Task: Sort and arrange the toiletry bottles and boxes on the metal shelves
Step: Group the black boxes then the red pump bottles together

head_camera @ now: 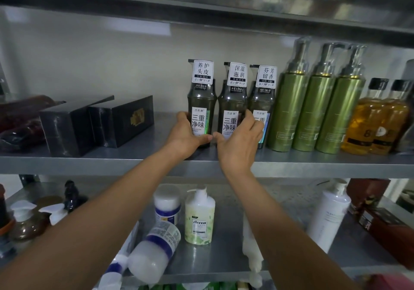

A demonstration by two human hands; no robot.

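Three dark pump bottles with white labels stand upright in a row on the middle metal shelf (pixel 139 162). My left hand (pixel 186 136) grips the base of the leftmost dark bottle (pixel 201 101). My right hand (pixel 238 141) grips the lower part of the middle dark bottle (pixel 233 103), its fingers reaching between it and the third dark bottle (pixel 263 101). To the right stand three green pump bottles (pixel 313 110) and two amber bottles (pixel 376 121) with black caps.
Two black boxes (pixel 98 124) and a dark red packet (pixel 20 119) lie on the left of the middle shelf. The lower shelf holds a pale green pump bottle (pixel 200 220), white and blue jars, one on its side (pixel 154 249), a tall white bottle (pixel 327 218) and brown boxes (pixel 378 224).
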